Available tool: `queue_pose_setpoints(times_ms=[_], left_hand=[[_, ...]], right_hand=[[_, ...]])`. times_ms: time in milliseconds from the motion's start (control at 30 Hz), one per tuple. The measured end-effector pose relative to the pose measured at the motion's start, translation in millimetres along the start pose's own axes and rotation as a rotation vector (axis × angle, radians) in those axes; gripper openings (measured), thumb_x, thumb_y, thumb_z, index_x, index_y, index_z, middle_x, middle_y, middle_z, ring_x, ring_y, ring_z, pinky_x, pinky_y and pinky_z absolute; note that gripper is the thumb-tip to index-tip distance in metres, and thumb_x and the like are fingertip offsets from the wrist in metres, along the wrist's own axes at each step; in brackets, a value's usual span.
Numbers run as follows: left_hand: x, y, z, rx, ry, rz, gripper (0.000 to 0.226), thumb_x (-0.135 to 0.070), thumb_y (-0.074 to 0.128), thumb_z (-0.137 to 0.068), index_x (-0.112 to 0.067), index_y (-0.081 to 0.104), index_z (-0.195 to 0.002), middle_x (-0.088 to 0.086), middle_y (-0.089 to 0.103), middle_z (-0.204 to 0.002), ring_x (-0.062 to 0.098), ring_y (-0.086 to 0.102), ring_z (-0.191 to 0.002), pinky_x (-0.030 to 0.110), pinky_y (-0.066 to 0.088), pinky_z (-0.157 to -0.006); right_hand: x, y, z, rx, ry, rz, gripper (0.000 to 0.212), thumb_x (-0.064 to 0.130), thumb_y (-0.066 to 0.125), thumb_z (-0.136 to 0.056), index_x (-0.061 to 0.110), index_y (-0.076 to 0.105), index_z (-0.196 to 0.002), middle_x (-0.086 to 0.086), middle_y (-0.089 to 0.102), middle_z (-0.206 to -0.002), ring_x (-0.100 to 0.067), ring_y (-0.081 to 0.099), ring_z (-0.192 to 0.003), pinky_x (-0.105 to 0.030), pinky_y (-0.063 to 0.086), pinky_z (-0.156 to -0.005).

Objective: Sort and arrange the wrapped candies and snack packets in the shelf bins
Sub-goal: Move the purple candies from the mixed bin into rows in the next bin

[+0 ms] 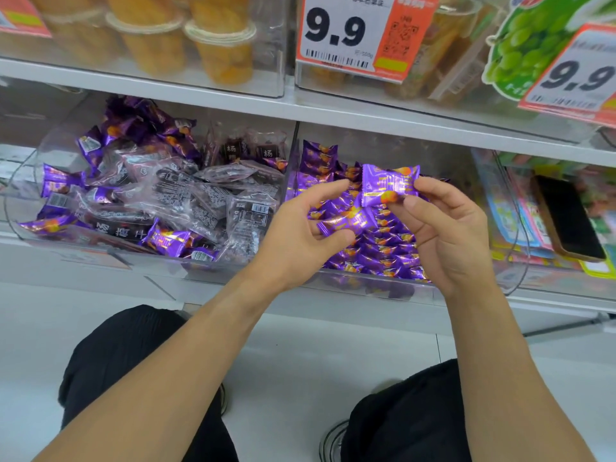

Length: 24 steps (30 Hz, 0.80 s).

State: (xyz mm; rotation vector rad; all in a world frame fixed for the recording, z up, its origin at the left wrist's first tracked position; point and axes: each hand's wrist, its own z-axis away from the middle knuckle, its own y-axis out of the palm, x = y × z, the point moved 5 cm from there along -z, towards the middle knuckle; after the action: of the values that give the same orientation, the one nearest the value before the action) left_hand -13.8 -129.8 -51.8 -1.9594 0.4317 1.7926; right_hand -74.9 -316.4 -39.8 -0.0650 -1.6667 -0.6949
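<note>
The right hand (443, 228) pinches a purple candy (388, 188); the left hand (300, 235) grips another candy (343, 223). At 12 o'clock, a price tag (340, 31) reads "9.9".

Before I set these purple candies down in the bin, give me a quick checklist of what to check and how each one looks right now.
1. Right hand has a firm pinch on the upper purple candy: ok.
2. Left hand holds the second purple candy between thumb and fingers: ok.
3. Both candies match the neat purple rows in the middle bin below them: ok.
4. Room left in those rows for two more: cannot tell, the hands cover part of the bin.
5. Left bin sorted: not ok, purple candies lie mixed with clear dark packets.
6. Black phone lying in the right-hand bin, apart from the hands: ok.
</note>
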Motion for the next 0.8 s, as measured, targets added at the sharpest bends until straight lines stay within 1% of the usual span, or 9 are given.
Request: queue_pose_setpoints(times_ms=[67, 167, 333, 467, 533, 567, 633, 700, 800], left_hand=[[4.1, 0.6, 0.4, 0.002, -0.065, 0.065, 0.065, -0.006, 0.081, -0.078, -0.023, 0.055, -0.135, -0.003, 0.066, -0.123, 0.011, 0.07, -0.091, 0.033, 0.058, -0.083], [8.5, -1.1, -0.3, -0.026, -0.143, 0.138, 0.055, -0.006, 0.083, -0.076, -0.018, 0.062, -0.125, 0.004, 0.072, -0.115, 0.016, 0.07, -0.101, 0.038, 0.057, -0.091], [6.9, -0.4, -0.7, -0.004, -0.172, 0.245, 0.038, -0.01, 0.082, -0.076, -0.019, 0.069, -0.11, 0.005, 0.074, -0.108, 0.026, 0.074, -0.086, 0.035, 0.058, -0.087], [2.7, 4.8, 1.4, 0.047, -0.211, 0.441, 0.041, 0.005, 0.068, -0.084, -0.009, 0.063, -0.122, 0.011, 0.071, -0.114, 0.028, 0.074, -0.083, 0.026, 0.058, -0.076], [4.0, 5.0, 0.8, 0.033, -0.248, 0.51, 0.046, 0.011, 0.064, -0.085, -0.006, 0.059, -0.128, 0.013, 0.065, -0.122, 0.032, 0.073, -0.088, 0.033, 0.06, -0.08], [4.9, 5.3, 0.6, 0.022, -0.264, 0.526, 0.044, 0.013, 0.063, -0.086, -0.006, 0.06, -0.125, 0.012, 0.064, -0.121, 0.033, 0.073, -0.09, 0.039, 0.06, -0.085], [6.7, 5.4, 0.4, -0.02, -0.291, 0.542, 0.038, 0.015, 0.062, -0.086, -0.01, 0.061, -0.114, 0.008, 0.063, -0.112, 0.033, 0.072, -0.089, 0.045, 0.057, -0.092], [7.2, 4.4, -0.6, -0.057, -0.286, 0.547, 0.039, 0.014, 0.064, -0.084, -0.007, 0.06, -0.116, 0.009, 0.064, -0.108, 0.033, 0.071, -0.093, 0.045, 0.056, -0.094], [7.7, 2.5, -2.1, -0.074, -0.221, 0.478, 0.035, 0.012, 0.069, -0.082, -0.01, 0.064, -0.109, 0.008, 0.07, -0.099, 0.027, 0.066, -0.092, 0.036, 0.058, -0.084]], right_hand=[[-0.5, -0.5, -0.9, 0.014, 0.021, -0.032, 0.039, 0.006, 0.079, -0.063, 0.003, 0.065, -0.1, -0.021, 0.063, -0.1, -0.029, 0.07, -0.087, -0.038, 0.057, -0.084], [-1.9, -0.3, -1.3, 0.064, 0.06, -0.093, 0.03, -0.005, 0.068, -0.073, 0.006, 0.064, -0.101, -0.013, 0.069, -0.093, -0.028, 0.069, -0.088, -0.04, 0.056, -0.085], [-2.1, 5.6, 2.4, 0.188, 0.125, -0.027, 0.031, -0.009, 0.06, -0.08, 0.007, 0.061, -0.106, -0.009, 0.07, -0.099, -0.026, 0.068, -0.092, -0.036, 0.057, -0.083], [-3.6, 5.0, 2.9, 0.119, 0.146, -0.036, 0.037, -0.011, 0.058, -0.079, 0.005, 0.059, -0.112, -0.013, 0.068, -0.093, -0.026, 0.069, -0.087, -0.035, 0.058, -0.079], [-2.0, 2.1, 2.0, 0.095, 0.138, -0.068, 0.048, -0.017, 0.054, -0.08, 0.006, 0.057, -0.122, -0.016, 0.066, -0.093, -0.03, 0.069, -0.088, -0.039, 0.057, -0.084], [-1.4, 1.4, 2.1, 0.096, 0.137, -0.075, 0.052, -0.019, 0.053, -0.08, 0.007, 0.057, -0.125, -0.017, 0.066, -0.092, -0.031, 0.068, -0.088, -0.04, 0.056, -0.086], [-0.8, 3.9, 3.3, 0.132, 0.139, -0.056, 0.048, -0.019, 0.056, -0.078, 0.005, 0.06, -0.119, -0.017, 0.065, -0.094, -0.029, 0.068, -0.085, -0.04, 0.056, -0.086], [-2.7, 9.1, 5.3, 0.173, 0.15, -0.025, 0.044, -0.016, 0.069, -0.07, 0.003, 0.062, -0.109, -0.02, 0.064, -0.099, -0.029, 0.069, -0.085, -0.036, 0.057, -0.084], [-9.0, 15.3, 9.8, 0.158, 0.182, 0.029, 0.045, 0.005, 0.079, -0.061, 0.004, 0.065, -0.103, -0.02, 0.066, -0.098, -0.026, 0.07, -0.078, -0.032, 0.058, -0.076]])
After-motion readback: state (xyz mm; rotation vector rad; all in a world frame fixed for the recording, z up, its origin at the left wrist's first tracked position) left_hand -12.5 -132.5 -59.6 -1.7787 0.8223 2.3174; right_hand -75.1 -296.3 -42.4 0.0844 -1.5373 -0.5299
